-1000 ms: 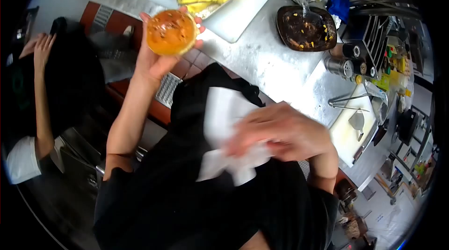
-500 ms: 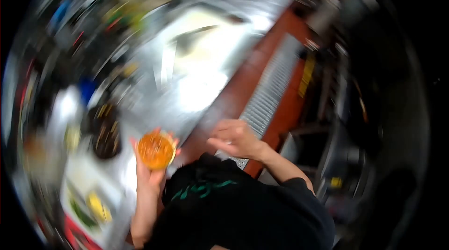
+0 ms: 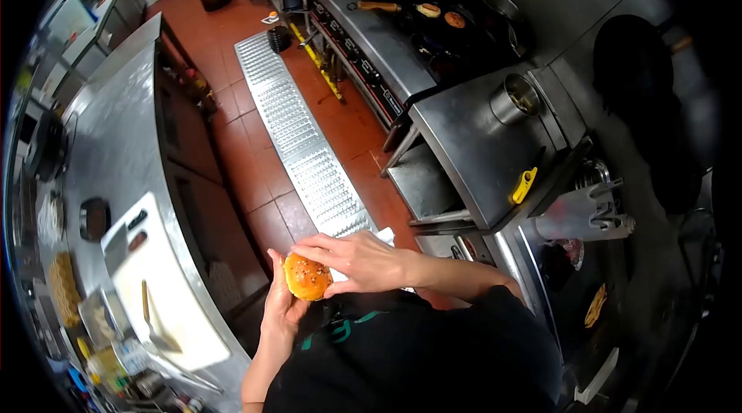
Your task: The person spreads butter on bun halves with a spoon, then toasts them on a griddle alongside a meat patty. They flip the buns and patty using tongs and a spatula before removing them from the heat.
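Observation:
A glossy, seed-topped burger bun (image 3: 308,278) is held in front of my dark shirt. My left hand (image 3: 280,303) cups it from the left side. Over its top and right edge lies my right hand (image 3: 363,260), with the fingers across the bun and the thumb beneath on the near side. Something white (image 3: 384,237), like paper or cloth, shows behind my right hand, and a bit of white also appears between the bun and the palm.
On the left, a steel counter (image 3: 116,127) carries a white cutting board (image 3: 174,297) with a spatula (image 3: 148,312). Ahead runs a metal floor grate (image 3: 290,135). At the right stand a stove (image 3: 363,34) with buns in a pan, a steel pot (image 3: 515,98) and a yellow-handled knife (image 3: 524,185).
My view has swung from the counter to the aisle and stove. My right hand, earlier apart from the bun, has come onto it; my left hand still holds the bun.

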Motion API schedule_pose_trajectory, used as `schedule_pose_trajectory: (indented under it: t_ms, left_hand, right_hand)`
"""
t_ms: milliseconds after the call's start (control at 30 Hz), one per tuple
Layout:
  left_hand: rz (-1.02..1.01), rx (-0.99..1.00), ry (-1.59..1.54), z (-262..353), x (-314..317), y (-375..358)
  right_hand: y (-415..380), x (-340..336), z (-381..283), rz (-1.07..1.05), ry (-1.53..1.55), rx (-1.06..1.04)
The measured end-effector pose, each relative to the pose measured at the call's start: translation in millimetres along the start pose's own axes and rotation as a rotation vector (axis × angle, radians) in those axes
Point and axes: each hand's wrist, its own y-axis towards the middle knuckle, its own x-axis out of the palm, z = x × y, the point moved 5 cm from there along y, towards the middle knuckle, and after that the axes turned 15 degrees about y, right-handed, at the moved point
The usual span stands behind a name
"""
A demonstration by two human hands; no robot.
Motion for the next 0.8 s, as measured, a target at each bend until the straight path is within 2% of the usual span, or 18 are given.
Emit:
schedule_pose_trajectory:
  t_ms: [167,267,300,333,400,433,533,567,633,667,767,800]
  left_hand:
    - [-0.095,-0.086,0.166,80.1,35.9,93.6]
    - [-0.194,-0.126,0.236,129.6,72.6,145.0]
    - [-0.214,-0.139,0.254,146.2,89.1,162.1]
    - [-0.317,-0.204,0.279,156.7,107.5,173.3]
    - [-0.464,-0.308,0.365,174.9,142.2,203.7]
    - [-0.477,-0.336,0.393,181.1,158.5,216.9]
    - [-0.403,-0.253,0.597,204.2,216.5,262.3]
    - [-0.405,-0.265,0.609,209.6,235.1,279.2]
    - [-0.448,-0.292,0.675,217.5,267.3,308.3]
    - [-0.389,-0.307,0.663,221.1,280.9,321.0]
    - [-0.344,-0.287,0.726,237.3,319.3,352.7]
    - [-0.360,-0.263,0.658,239.8,336.7,362.7]
  right_hand:
    - [42.4,-66.1,56.8,0.039,-0.126,0.229]
    - [66.7,-118.4,82.6,0.166,-0.117,0.286]
    - [70.9,-141.8,88.5,0.276,-0.104,0.246]
    - [70.1,-157.1,91.2,0.394,-0.076,0.210]
    - [67.6,-192.2,105.2,0.475,-0.090,0.323]
    - [65.2,-207.9,109.0,0.498,-0.089,0.394]
    - [55.6,-257.5,136.4,0.608,-0.114,0.446]
    - [51.1,-272.2,150.0,0.627,-0.204,0.405]
    - [44.1,-305.9,174.1,0.654,-0.154,0.454]
    - [42.8,-322.3,180.7,0.679,-0.189,0.484]
    - [36.3,-369.4,194.7,0.773,-0.187,0.471]
    - [33.5,-384.0,197.2,0.829,-0.272,0.413]
